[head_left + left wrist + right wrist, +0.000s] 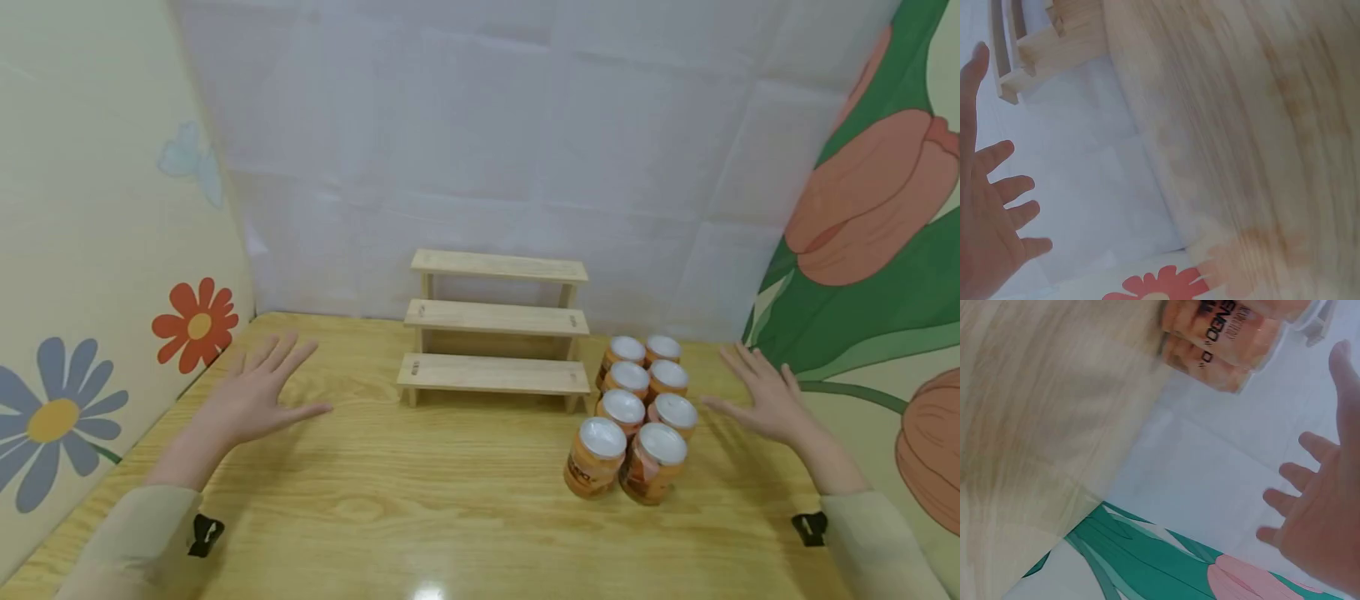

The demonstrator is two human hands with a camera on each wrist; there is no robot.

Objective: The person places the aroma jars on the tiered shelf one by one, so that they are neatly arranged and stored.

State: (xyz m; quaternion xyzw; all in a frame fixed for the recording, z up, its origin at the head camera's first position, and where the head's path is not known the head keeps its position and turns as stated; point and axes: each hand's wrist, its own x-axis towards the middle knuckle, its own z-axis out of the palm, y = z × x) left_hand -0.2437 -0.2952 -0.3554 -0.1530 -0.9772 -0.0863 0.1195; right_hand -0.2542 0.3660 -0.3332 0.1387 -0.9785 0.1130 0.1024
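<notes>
A three-step wooden rack (495,321) stands at the back middle of the wooden table (465,517). Right of it, several orange cans (637,408) with silver lids stand in two rows; the right wrist view shows their orange sides (1222,337). My left hand (258,392) hovers flat with fingers spread over the table's left part, holding nothing; in the left wrist view the left hand (991,219) shows its spread fingers. My right hand (757,396) is spread just right of the cans, apart from them; the right wrist view shows the right hand (1322,512) empty.
A pale sheet (487,142) hangs behind the table. A flower-painted wall (90,250) bounds the left and a tulip-painted wall (885,250) the right. The rack's steps carry nothing.
</notes>
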